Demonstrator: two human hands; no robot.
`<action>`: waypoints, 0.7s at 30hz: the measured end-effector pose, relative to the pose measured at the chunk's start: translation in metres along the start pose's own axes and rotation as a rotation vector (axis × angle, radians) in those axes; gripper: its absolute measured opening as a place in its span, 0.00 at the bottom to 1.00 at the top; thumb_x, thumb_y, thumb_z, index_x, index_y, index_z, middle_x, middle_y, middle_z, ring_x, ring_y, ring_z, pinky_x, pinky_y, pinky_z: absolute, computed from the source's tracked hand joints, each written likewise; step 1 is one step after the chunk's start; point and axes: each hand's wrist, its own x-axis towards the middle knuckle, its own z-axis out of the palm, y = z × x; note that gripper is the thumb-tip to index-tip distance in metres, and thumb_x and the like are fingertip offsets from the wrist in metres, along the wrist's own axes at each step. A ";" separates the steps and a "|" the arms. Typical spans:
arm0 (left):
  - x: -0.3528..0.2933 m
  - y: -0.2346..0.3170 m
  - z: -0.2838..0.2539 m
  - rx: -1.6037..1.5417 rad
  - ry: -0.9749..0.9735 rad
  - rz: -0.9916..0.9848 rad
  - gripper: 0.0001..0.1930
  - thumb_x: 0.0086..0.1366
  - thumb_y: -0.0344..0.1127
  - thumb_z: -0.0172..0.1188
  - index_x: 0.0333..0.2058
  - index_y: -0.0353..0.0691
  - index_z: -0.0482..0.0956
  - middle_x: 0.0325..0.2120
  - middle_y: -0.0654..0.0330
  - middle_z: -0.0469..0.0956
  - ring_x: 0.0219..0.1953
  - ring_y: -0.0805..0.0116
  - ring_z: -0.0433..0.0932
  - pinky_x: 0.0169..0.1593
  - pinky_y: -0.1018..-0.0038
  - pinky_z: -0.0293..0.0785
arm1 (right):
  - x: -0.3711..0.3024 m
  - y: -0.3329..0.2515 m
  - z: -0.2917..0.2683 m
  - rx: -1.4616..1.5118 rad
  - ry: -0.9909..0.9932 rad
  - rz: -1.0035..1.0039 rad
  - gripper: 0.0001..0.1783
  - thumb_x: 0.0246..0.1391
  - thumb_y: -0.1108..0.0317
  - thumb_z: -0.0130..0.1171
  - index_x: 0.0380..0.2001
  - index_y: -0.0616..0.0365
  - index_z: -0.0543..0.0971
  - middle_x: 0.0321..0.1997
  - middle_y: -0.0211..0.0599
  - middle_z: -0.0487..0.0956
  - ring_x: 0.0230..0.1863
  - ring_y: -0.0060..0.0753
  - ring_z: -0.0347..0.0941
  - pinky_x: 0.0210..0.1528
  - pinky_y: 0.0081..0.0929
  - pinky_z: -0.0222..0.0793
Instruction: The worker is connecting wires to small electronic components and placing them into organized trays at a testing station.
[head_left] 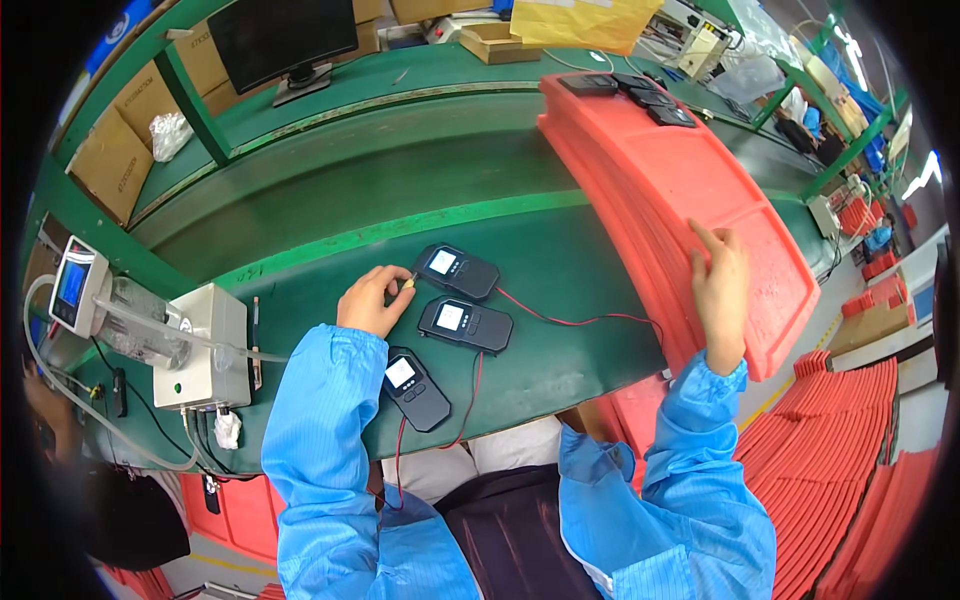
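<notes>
Three black handheld devices with small lit screens lie on the green workbench (550,265). The far device (470,275) and the middle device (487,330) sit side by side, and the near device (425,403) is turned at an angle. Thin red wires run from them. My left hand (372,302) pinches a small yellowish piece (408,285) at the left end of the far device; its kind is too small to tell. My right hand (722,285) is over a stack of red plastic trays (720,170), index finger stretched out and nothing visible in it.
Several black devices (668,115) lie at the far end of the top tray. To the left stand a white box (215,345) with tubing and a meter (78,287) with a blue screen. Beyond is a shelf with a monitor (285,40). More red trays (830,450) are stacked at right.
</notes>
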 end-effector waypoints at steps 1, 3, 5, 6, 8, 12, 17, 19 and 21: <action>-0.001 0.000 0.001 0.002 0.001 -0.003 0.09 0.60 0.40 0.62 0.39 0.49 0.79 0.25 0.65 0.70 0.32 0.63 0.76 0.35 0.66 0.72 | 0.000 -0.003 0.003 0.003 -0.002 -0.001 0.21 0.53 0.78 0.55 0.51 0.54 0.79 0.45 0.49 0.75 0.47 0.51 0.72 0.52 0.41 0.67; 0.000 -0.002 0.003 0.000 0.030 0.036 0.10 0.60 0.39 0.63 0.40 0.47 0.79 0.25 0.64 0.70 0.28 0.65 0.73 0.32 0.69 0.70 | 0.007 -0.011 0.009 -0.017 0.005 0.009 0.20 0.53 0.77 0.55 0.51 0.54 0.80 0.45 0.48 0.75 0.46 0.50 0.72 0.51 0.40 0.67; -0.001 -0.005 0.004 0.000 0.048 0.051 0.11 0.60 0.38 0.63 0.41 0.46 0.79 0.25 0.64 0.70 0.26 0.66 0.72 0.31 0.70 0.69 | 0.009 -0.014 0.011 -0.024 0.006 0.009 0.20 0.54 0.77 0.55 0.51 0.54 0.80 0.45 0.47 0.75 0.45 0.50 0.72 0.51 0.40 0.67; -0.003 -0.007 0.004 -0.006 0.056 0.062 0.11 0.60 0.39 0.63 0.41 0.46 0.79 0.25 0.64 0.70 0.26 0.67 0.72 0.31 0.70 0.68 | 0.009 -0.013 0.011 -0.023 -0.021 0.048 0.21 0.54 0.76 0.55 0.52 0.53 0.79 0.47 0.48 0.74 0.47 0.50 0.72 0.52 0.41 0.67; -0.008 -0.010 0.005 -0.021 0.076 0.082 0.11 0.61 0.39 0.62 0.41 0.46 0.80 0.25 0.64 0.70 0.26 0.67 0.71 0.31 0.70 0.68 | 0.007 -0.014 0.012 -0.022 -0.076 0.123 0.23 0.54 0.75 0.56 0.55 0.51 0.77 0.53 0.48 0.72 0.51 0.52 0.70 0.54 0.42 0.66; -0.010 -0.012 0.003 -0.014 0.060 0.079 0.11 0.61 0.40 0.62 0.41 0.46 0.80 0.24 0.64 0.70 0.27 0.66 0.72 0.33 0.70 0.69 | -0.017 -0.032 0.027 -0.285 0.200 -0.033 0.28 0.53 0.72 0.59 0.60 0.49 0.73 0.62 0.51 0.66 0.62 0.56 0.63 0.60 0.47 0.61; -0.009 -0.009 -0.001 0.007 0.019 0.031 0.10 0.62 0.42 0.60 0.40 0.48 0.80 0.25 0.64 0.70 0.33 0.62 0.76 0.35 0.66 0.71 | -0.028 -0.090 0.056 0.421 -0.062 -0.492 0.33 0.54 0.65 0.62 0.63 0.51 0.67 0.68 0.54 0.60 0.69 0.59 0.53 0.69 0.48 0.52; -0.015 -0.014 -0.002 0.011 0.058 0.057 0.11 0.61 0.42 0.62 0.40 0.48 0.80 0.25 0.65 0.71 0.30 0.64 0.75 0.34 0.68 0.70 | -0.025 -0.118 0.074 0.640 -0.340 -0.643 0.33 0.55 0.62 0.62 0.64 0.52 0.66 0.68 0.54 0.59 0.70 0.58 0.53 0.70 0.46 0.51; -0.018 -0.009 -0.006 0.018 0.082 0.075 0.11 0.60 0.42 0.63 0.40 0.47 0.80 0.25 0.65 0.71 0.29 0.64 0.74 0.33 0.68 0.70 | -0.017 -0.141 0.096 0.770 -0.450 -0.622 0.34 0.56 0.61 0.62 0.64 0.53 0.65 0.68 0.53 0.60 0.69 0.55 0.54 0.69 0.45 0.52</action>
